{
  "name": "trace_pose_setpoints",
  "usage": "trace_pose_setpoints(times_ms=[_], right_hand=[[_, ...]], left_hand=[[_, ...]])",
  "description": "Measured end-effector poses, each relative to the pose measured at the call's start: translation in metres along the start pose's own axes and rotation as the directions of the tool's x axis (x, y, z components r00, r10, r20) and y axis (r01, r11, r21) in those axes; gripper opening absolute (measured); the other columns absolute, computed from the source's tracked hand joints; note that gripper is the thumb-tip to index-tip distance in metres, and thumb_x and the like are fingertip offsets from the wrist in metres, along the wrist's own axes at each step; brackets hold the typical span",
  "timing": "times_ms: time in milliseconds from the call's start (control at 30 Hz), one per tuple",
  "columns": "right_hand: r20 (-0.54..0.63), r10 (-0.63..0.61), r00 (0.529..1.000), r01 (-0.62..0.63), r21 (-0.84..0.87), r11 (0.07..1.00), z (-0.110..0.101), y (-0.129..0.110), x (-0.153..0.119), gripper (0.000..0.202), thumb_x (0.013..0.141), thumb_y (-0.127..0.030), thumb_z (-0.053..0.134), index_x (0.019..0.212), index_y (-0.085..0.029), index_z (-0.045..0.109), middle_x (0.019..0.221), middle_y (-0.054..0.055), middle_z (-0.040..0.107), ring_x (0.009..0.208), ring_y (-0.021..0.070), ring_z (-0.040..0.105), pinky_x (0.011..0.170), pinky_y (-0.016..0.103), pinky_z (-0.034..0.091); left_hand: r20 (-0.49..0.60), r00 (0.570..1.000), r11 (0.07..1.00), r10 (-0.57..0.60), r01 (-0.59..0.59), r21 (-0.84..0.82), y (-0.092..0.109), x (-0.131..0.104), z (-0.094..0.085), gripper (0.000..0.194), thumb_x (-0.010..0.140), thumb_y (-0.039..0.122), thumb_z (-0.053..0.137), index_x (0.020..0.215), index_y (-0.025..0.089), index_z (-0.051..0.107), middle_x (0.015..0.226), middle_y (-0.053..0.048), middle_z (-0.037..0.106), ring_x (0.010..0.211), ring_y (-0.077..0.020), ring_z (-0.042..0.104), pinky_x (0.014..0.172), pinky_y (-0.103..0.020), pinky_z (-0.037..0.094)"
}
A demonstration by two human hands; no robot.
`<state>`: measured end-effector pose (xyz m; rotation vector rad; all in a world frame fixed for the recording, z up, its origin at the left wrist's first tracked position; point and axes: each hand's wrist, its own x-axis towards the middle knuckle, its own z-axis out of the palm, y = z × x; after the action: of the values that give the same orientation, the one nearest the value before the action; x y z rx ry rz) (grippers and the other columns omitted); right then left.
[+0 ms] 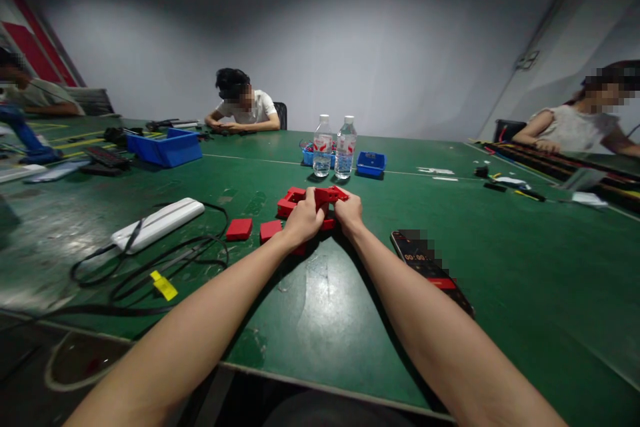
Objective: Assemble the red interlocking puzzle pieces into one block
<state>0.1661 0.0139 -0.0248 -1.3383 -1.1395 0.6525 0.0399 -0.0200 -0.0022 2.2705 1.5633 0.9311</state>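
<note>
Hands meet mid-tabletop (500,267): left hand (304,220) and right hand (349,212) each hold a narrow grip on the red plastic part (327,195), pinched between them. Two loose red blocks (239,229) lie just left, toward the tabletop's left edge.

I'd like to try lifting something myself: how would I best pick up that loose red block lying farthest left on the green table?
Probably from straight above, pinching its two opposite side faces. The loose red block lies flat and low on the table, apart from the next red block, so its top is free. The left hand and right hand are busy with the red assembly.
</note>
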Motion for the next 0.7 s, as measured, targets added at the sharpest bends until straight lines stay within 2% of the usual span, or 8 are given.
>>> trace_pose_setpoints(times_ms=[200,500,700], right_hand=[[0.041,-0.025,0.999,0.031,-0.148,0.989,-0.0053,-0.007,-0.006,0.042,0.066,-0.023,0.058,0.105,-0.02,0.071,0.098,0.006,0.073,0.089,0.0206,0.068,0.078,0.027,0.05],[0.041,-0.046,0.998,0.051,-0.108,0.993,-0.0049,-0.0008,-0.0033,0.042,0.067,-0.031,0.06,0.106,-0.021,0.07,0.097,0.005,0.074,0.087,0.0209,0.068,0.077,0.028,0.05],[0.031,-0.026,0.999,0.028,-0.078,0.997,-0.0033,-0.0001,-0.0028,0.043,0.066,-0.03,0.06,0.106,-0.021,0.07,0.095,0.005,0.074,0.085,0.0206,0.068,0.075,0.028,0.05]], left_hand=[[0.046,0.999,1.0,0.023,-0.023,0.014,0.0007,-0.0014,-0.0003,0.03,0.086,0.027,0.043,0.112,0.014,0.036,0.081,-0.015,0.067,0.072,-0.027,0.066,0.058,-0.03,0.044],[0.07,0.997,0.998,0.013,-0.017,0.063,0.0027,-0.0021,-0.001,0.031,0.088,0.027,0.04,0.116,0.014,0.035,0.084,-0.016,0.068,0.075,-0.0283,0.067,0.063,-0.033,0.046],[0.083,0.996,0.997,-0.012,0.006,0.073,0.0044,-0.0024,-0.0023,0.033,0.088,0.027,0.041,0.118,0.014,0.035,0.086,-0.015,0.068,0.079,-0.0274,0.067,0.066,-0.033,0.047]])
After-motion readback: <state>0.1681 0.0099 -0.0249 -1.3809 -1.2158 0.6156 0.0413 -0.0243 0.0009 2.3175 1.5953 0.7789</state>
